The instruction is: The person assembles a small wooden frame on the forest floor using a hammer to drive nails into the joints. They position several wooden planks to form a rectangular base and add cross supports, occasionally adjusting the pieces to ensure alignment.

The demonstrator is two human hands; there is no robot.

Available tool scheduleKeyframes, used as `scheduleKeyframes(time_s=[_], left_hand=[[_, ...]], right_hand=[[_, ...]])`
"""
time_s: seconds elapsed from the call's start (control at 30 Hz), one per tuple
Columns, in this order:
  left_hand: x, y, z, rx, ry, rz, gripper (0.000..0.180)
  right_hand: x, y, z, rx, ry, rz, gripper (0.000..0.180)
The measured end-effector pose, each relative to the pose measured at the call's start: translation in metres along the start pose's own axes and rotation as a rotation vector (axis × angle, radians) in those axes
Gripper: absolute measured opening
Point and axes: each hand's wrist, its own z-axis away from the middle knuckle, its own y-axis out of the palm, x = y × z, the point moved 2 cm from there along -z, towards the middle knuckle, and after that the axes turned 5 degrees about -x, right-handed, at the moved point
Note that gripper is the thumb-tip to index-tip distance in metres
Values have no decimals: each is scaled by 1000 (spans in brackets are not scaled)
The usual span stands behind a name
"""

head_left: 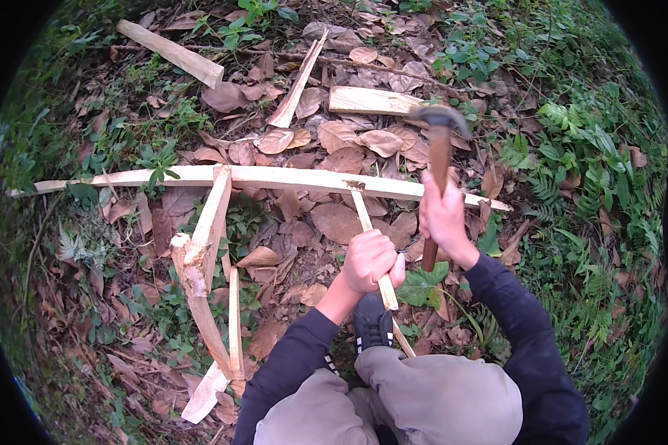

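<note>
My left hand (371, 259) grips a thin pale wooden stick (365, 217) that slants up to meet a long pale wooden pole (274, 178) lying across the ground. My right hand (444, 216) holds the reddish handle of a hammer (439, 144), raised, its dark metal head up above the pole's right part. The stick's lower end runs down past my dark shoe (372, 320). Both forearms wear dark sleeves.
A split rough stake (200, 256) and thinner slats (234, 319) lean from the pole at the left. Loose wood pieces (172, 52) (371, 100) (298, 81) lie further off on dry brown leaves. Green plants and ferns (579, 163) border the right side.
</note>
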Motion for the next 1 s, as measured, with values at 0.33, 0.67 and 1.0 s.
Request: scheduleKeyframes(time_s=[0.33, 0.67, 1.0], left_hand=[[3, -4, -1, 6, -3, -8, 23], [1, -5, 2, 8, -6, -25, 25], [1, -5, -1, 2, 6, -34, 26]], right_hand=[[38, 7, -15, -32, 267, -183, 34], [54, 3, -26, -46, 178, -143, 30], [58, 1, -33, 15, 170, -120, 29]])
